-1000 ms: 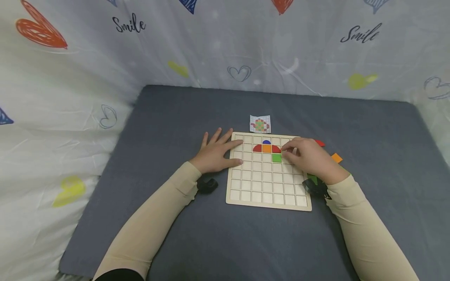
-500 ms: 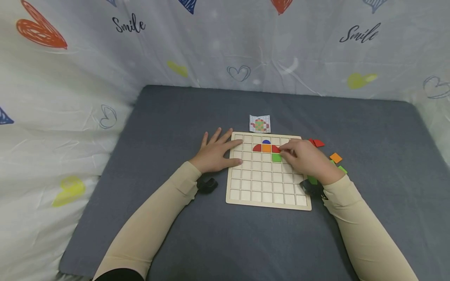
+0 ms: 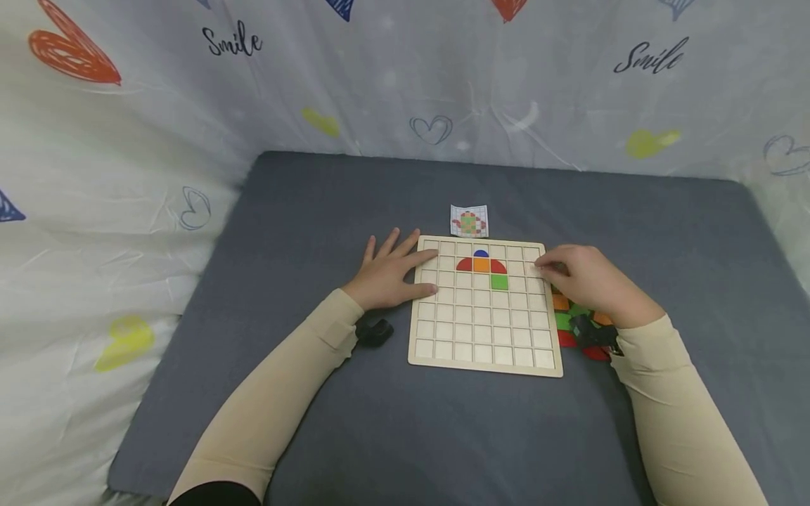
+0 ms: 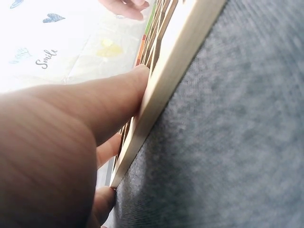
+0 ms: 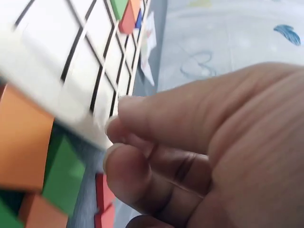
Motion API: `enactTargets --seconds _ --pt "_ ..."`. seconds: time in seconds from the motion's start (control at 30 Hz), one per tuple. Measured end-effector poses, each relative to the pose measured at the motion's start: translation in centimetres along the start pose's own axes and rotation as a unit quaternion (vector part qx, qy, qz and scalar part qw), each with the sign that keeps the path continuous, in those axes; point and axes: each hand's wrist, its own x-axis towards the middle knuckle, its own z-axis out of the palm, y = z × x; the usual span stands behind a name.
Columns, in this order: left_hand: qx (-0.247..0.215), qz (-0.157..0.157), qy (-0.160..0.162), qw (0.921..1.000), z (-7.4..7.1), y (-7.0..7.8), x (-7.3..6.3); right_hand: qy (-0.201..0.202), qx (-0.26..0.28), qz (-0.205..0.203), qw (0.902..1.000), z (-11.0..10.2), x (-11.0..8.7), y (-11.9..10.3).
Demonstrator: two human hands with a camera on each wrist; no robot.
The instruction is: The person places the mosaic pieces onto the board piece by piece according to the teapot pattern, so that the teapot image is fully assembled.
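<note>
A pale wooden grid board (image 3: 471,315) lies on the grey table. My left hand (image 3: 386,279) is spread along its left side, thumb and a fingertip resting on the frame. Set in its upper cells are a blue half-round piece (image 3: 481,254), an orange square (image 3: 481,265) flanked by a red rounded piece (image 3: 465,264) and another red rounded piece (image 3: 498,266), and a green square (image 3: 499,282). My right hand (image 3: 591,281) hovers at the board's right edge, fingers loosely bent. Nothing shows between its thumb and fingertips in the right wrist view.
Several loose orange, green and red blocks (image 5: 23,142) lie to the right of the board, partly under my right hand and wrist. Behind the board sits a small printed pattern card (image 3: 469,222). A white printed curtain (image 3: 380,84) hangs past the table's far edge.
My right hand has drawn away from the red piece to the board's right edge, uncovering the right-hand cells and more loose blocks. The left hand stays in place.
</note>
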Motion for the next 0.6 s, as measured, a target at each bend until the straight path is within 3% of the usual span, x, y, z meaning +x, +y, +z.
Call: enactTargets --seconds 0.33,0.6 --pt "-0.007 -0.002 0.000 1.0000 -0.2 0.2 -0.2 -0.023 -0.006 0.049 0.9985 -0.4 -1.2 1.9" --pt "-0.003 -0.005 -0.002 1.0000 -0.2 0.2 -0.1 -0.041 -0.009 0.062 0.9972 -0.5 -1.6 2.2"
